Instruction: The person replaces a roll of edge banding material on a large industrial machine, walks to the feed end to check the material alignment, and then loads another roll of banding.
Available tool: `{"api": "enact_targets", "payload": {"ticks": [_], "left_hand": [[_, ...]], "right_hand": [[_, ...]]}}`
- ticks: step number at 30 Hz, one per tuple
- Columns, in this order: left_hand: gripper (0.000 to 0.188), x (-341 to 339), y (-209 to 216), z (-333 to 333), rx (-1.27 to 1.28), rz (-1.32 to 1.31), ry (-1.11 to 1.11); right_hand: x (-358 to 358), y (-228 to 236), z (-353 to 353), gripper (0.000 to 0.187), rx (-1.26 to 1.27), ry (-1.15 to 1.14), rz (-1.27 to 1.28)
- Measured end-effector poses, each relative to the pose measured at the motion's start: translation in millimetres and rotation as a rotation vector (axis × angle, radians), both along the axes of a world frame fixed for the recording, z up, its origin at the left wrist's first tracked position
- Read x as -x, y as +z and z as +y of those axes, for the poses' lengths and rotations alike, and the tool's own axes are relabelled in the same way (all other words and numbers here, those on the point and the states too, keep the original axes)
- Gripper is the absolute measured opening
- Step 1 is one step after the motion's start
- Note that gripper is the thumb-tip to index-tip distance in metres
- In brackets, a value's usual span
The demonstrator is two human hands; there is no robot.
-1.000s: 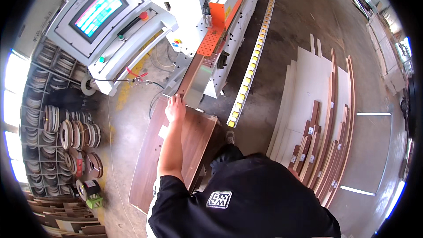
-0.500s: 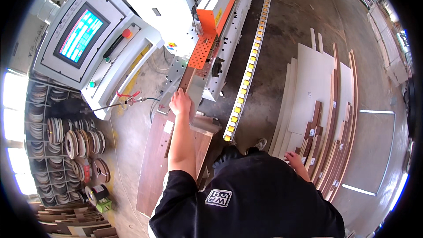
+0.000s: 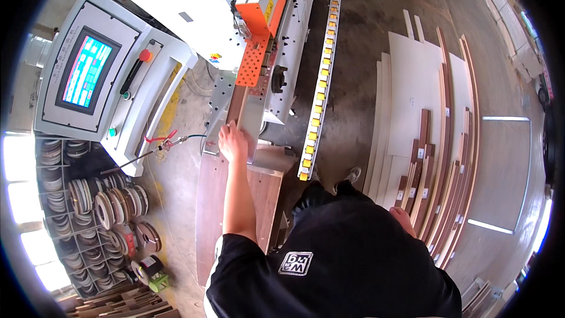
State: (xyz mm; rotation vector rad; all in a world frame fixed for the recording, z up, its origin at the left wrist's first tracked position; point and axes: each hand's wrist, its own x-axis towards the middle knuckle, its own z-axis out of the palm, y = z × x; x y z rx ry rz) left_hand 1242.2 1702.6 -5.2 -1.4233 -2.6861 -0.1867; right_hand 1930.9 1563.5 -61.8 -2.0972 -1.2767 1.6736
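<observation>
My left hand (image 3: 233,142) reaches forward, its fingers closed on the near end of a narrow brown wooden strip (image 3: 236,105). That strip lies on the metal infeed of a long machine, its far part passing under an orange perforated guard (image 3: 252,62). Just below the hand is a wood-grain panel (image 3: 213,212) on a brown stand. My right hand (image 3: 404,221) hangs low at my side, partly hidden by my black shirt, its fingers curled with nothing visible in them. Close to it, several brown strips (image 3: 419,182) with small white labels lie in a bundle.
A control panel with a lit screen (image 3: 88,70) stands to the left, with an air gun (image 3: 168,143) below it. Racks of edge-band rolls (image 3: 106,209) fill the lower left. A roller rail with yellow rollers (image 3: 321,94) runs alongside the machine. Pale boards (image 3: 406,82) lie right.
My left hand stays at the infeed, and the strip's tail with its white label no longer shows behind it. The whole view has shifted, and my right hand sits lower beside my body.
</observation>
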Motion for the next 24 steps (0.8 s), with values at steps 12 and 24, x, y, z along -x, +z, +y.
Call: {"api": "enact_targets", "payload": {"ticks": [12, 24], "left_hand": [[0.035, -4.2, 0.9, 46.1, 0.155, -0.116, 0.033], [0.057, -153.3, -47.2, 41.6, 0.173, -0.433, -0.42]], "right_hand": [[19.3, -32.7, -28.3, 0.044, -0.07, -0.05, -0.046], [-28.3, -52.5, -72.8, 0.037, -0.014, -0.245, -0.21]]}}
